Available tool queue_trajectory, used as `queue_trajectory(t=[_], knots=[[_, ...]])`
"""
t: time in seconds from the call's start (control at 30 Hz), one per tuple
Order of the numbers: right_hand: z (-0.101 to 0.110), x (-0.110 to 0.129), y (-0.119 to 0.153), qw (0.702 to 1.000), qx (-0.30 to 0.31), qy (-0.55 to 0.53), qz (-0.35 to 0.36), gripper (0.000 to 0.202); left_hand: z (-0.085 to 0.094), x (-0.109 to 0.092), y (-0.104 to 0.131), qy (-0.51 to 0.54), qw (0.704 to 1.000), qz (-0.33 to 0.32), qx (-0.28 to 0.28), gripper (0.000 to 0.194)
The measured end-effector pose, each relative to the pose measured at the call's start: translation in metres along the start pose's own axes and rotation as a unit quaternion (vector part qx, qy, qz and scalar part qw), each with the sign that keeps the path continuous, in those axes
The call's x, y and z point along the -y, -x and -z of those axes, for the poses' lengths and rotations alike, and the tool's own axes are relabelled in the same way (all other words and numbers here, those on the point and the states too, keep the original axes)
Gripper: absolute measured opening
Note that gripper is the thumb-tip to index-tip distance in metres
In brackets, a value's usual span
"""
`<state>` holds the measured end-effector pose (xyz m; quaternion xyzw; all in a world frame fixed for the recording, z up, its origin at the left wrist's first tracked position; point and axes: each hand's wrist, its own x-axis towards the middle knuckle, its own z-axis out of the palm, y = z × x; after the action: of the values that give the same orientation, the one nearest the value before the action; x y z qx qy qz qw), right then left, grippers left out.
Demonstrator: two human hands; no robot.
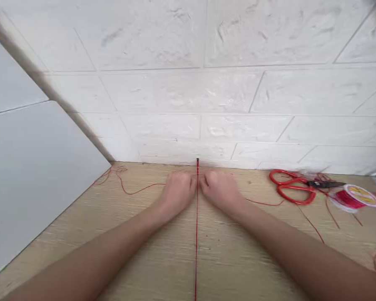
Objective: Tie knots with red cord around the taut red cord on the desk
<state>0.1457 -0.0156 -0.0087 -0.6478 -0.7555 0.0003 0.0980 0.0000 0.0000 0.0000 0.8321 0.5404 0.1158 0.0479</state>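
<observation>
A taut red cord (196,234) runs from a small dark peg (197,159) at the wall's foot straight down the middle of the view, its top part thicker and knotted. My left hand (179,189) is closed just left of the cord, pinching a thin red thread (141,190) that trails off to the left. Just right of the cord, my right hand (221,188) is closed on another thread end, and thread (265,203) comes out beyond its wrist to the right. A short piece of thread crosses the cord between the two fists.
Red-handled scissors (296,200) and a spool of red thread (351,200) lie at the right on the wooden surface (163,267), with loose thread scraps. A white brick-patterned wall (232,94) stands behind; a pale panel (44,167) is at the left.
</observation>
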Motion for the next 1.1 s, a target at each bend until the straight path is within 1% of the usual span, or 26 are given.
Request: queue_trajectory(t=[0.13,0.37,0.53,0.67,0.77,0.83,0.9,1.0,1.1], knots=[[0.002,-0.001,-0.001,1.0,0.0,0.0,-0.003,0.035,0.003,0.0,0.0,0.006,1.0,0.007,0.004,0.034],[0.001,-0.007,0.001,1.0,-0.015,-0.028,-0.001,0.032,-0.001,0.006,0.0,0.031,0.999,-0.002,-0.017,0.033],[0.002,-0.006,0.002,0.998,-0.033,-0.051,-0.011,0.028,0.001,0.006,0.005,0.041,0.999,-0.01,-0.029,0.036],[0.003,-0.004,0.003,0.996,-0.056,-0.068,-0.031,0.016,0.004,0.004,0.009,0.029,0.998,-0.012,-0.061,0.038],[0.002,-0.004,0.004,0.992,-0.091,-0.076,-0.029,0.01,0.005,0.003,0.013,0.029,0.995,-0.03,-0.094,0.036],[0.002,-0.005,0.005,0.988,-0.126,-0.083,-0.017,0.007,0.005,0.003,0.017,0.029,0.991,-0.054,-0.116,0.035],[0.003,-0.005,0.006,0.984,-0.154,-0.093,-0.002,0.01,0.006,0.003,0.021,0.03,0.985,-0.094,-0.139,0.031],[0.005,-0.005,0.008,0.981,-0.167,-0.101,0.01,0.03,0.006,0.002,0.025,0.035,0.97,-0.18,-0.16,0.026],[0.009,-0.003,0.01,0.982,-0.149,-0.113,0.013,0.044,0.005,0.001,0.028,0.045,0.95,-0.264,-0.159,0.023]])
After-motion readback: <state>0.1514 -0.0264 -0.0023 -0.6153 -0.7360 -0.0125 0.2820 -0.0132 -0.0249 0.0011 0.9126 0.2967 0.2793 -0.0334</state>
